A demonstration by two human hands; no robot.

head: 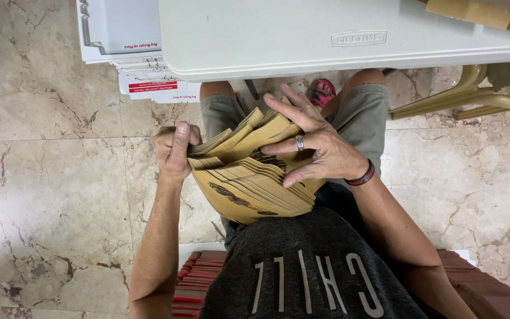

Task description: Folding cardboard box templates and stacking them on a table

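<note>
A thick fanned stack of flat brown cardboard pieces (249,183) rests on my lap, between my knees. My left hand (175,150) grips the stack's left edge, thumb up along the side. My right hand (308,142), with a ring and a dark wristband, lies spread over the top pieces, fingers splayed and pressing them down. Dark printed marks show on some of the pieces. The lower ends of the pieces lean against my dark grey shirt.
A white folding table (326,41) stands just ahead of my knees. White flat boxes with red print (143,77) are stacked on the marble floor at the left. A gold chair frame (479,97) is at the right. Red and brown flat stacks (199,283) lie beside my seat.
</note>
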